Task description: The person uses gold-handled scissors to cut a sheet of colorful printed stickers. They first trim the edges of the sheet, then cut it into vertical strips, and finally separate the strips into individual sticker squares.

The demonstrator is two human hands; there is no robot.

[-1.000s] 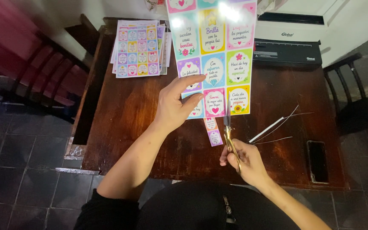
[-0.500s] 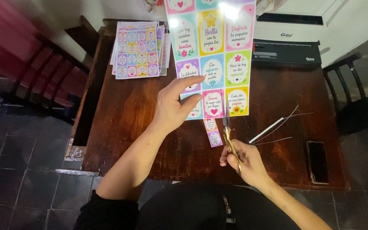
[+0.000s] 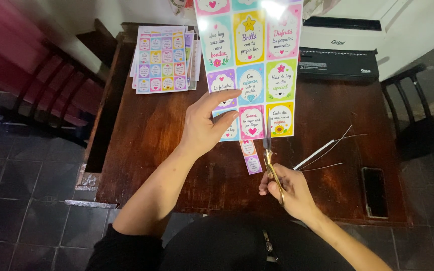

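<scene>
Left hand [image 3: 204,128] pinching glossy printed card sheet [image 3: 249,65] at lower left corner, holding it raised and taut above table [image 3: 151,140] for cutting. Right hand [image 3: 285,188] closed through gold scissors [image 3: 269,160], blades entering bottom edge between columns. Cut strip [image 3: 250,156] lying beneath.

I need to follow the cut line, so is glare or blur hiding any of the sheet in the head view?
Head view: a bright glare patch washes out the top of the glossy card sheet, while its lower cards near the scissors read sharp. The left hand and right hand are in focus. The floor and chair at far left are dim and slightly smeared.
</scene>
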